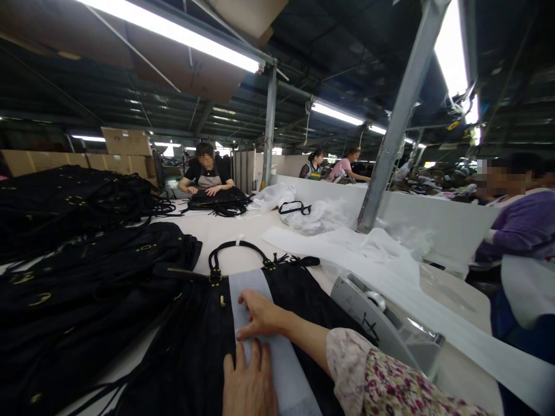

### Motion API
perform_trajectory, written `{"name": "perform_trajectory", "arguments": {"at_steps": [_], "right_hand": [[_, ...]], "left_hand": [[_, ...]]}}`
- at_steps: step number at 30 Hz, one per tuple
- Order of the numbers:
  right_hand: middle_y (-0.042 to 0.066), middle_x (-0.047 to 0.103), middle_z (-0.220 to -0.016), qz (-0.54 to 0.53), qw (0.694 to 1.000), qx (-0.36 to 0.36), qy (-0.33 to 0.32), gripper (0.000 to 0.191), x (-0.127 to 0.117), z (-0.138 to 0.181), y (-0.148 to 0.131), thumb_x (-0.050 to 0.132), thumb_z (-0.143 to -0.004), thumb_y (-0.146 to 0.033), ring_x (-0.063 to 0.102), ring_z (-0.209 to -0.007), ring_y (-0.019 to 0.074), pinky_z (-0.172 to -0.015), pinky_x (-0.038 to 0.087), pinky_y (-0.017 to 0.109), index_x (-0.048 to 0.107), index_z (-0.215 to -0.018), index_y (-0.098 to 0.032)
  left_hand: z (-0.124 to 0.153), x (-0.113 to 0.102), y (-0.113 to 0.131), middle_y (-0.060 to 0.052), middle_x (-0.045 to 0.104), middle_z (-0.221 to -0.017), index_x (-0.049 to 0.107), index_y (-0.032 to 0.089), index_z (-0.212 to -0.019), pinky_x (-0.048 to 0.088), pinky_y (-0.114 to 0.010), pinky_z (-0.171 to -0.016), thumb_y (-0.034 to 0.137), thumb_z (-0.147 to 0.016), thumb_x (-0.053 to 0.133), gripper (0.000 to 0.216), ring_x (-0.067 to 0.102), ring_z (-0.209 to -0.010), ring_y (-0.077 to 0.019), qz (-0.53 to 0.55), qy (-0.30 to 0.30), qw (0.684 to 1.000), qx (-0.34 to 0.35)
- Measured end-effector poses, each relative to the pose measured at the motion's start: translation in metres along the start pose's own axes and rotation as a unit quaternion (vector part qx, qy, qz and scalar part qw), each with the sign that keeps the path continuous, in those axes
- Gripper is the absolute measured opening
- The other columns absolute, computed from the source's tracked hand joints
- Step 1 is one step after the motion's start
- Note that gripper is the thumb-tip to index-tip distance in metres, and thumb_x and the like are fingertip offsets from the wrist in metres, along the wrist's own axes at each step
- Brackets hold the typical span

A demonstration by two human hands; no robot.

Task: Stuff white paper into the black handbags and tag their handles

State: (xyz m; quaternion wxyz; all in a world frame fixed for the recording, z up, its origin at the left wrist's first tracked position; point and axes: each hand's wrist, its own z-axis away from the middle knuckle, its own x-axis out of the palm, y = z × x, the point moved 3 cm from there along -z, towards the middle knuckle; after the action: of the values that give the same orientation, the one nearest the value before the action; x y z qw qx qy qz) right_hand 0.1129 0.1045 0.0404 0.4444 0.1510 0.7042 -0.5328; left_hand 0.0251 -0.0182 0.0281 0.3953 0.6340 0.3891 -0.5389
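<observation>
Bag in hand: black handbag (191, 346) flat on white table (225, 231), directly in front.
Strip: pale paper band (269, 346) already laid lengthwise over bag; wrapping judged unfinished.
Left hand (249, 384): flat, fingers together, pressing band.
Right hand (260, 315): fingers spread narrow, smoothing band.
Pending: pile of black bags (87, 277) at left.

Right arm: loose pale-pink sleeve (381, 378), small red, green floral print. Left hand (249, 384) bare, fingers ringless.
</observation>
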Motion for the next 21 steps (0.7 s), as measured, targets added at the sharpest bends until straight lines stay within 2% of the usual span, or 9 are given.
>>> {"name": "perform_trajectory", "arguments": {"at_steps": [6,12,17,21], "right_hand": [[0.005,0.047,-0.107,0.006,0.999,-0.014,-0.028,0.084,-0.001,0.002,-0.002,0.090,-0.056,-0.026,0.051,-0.074,0.0134,-0.074,0.045,0.030,0.044,-0.125,-0.017],[0.009,0.050,-0.114,0.034,0.999,-0.014,0.011,0.077,-0.001,0.013,-0.015,0.087,-0.060,-0.024,0.058,-0.087,0.0215,-0.081,0.047,0.035,0.045,-0.124,-0.016],[0.015,0.051,-0.120,0.090,0.995,-0.032,0.003,0.075,-0.001,0.015,-0.029,0.086,-0.061,-0.018,0.058,-0.105,0.0310,-0.090,0.045,0.039,0.047,-0.125,-0.014],[0.015,0.051,-0.119,0.075,0.997,-0.030,0.019,0.070,0.001,0.017,-0.024,0.085,-0.063,-0.021,0.057,-0.104,0.0291,-0.089,0.045,0.038,0.048,-0.122,-0.014]], "left_hand": [[-0.005,0.011,-0.004,-0.012,0.054,-0.140,0.054,0.021,-0.136,0.037,-0.056,-0.101,0.029,-0.082,0.055,0.054,0.045,-0.129,-0.0389,0.033,0.010,0.999,-0.026],[-0.003,0.013,-0.007,-0.012,0.053,-0.141,0.054,0.021,-0.136,0.033,-0.058,-0.102,0.027,-0.078,0.056,0.059,0.043,-0.128,-0.0400,0.065,0.013,0.997,-0.029],[0.004,0.001,-0.002,-0.012,0.055,-0.139,0.054,0.020,-0.135,0.036,-0.051,-0.099,0.025,-0.081,0.051,0.054,0.049,-0.120,-0.0346,0.047,0.019,0.998,-0.020],[0.029,-0.018,-0.014,-0.005,0.059,-0.135,0.062,0.029,-0.124,0.038,-0.047,-0.098,0.024,-0.082,0.053,0.043,0.053,-0.116,-0.0292,0.031,0.057,0.998,-0.027]]}}
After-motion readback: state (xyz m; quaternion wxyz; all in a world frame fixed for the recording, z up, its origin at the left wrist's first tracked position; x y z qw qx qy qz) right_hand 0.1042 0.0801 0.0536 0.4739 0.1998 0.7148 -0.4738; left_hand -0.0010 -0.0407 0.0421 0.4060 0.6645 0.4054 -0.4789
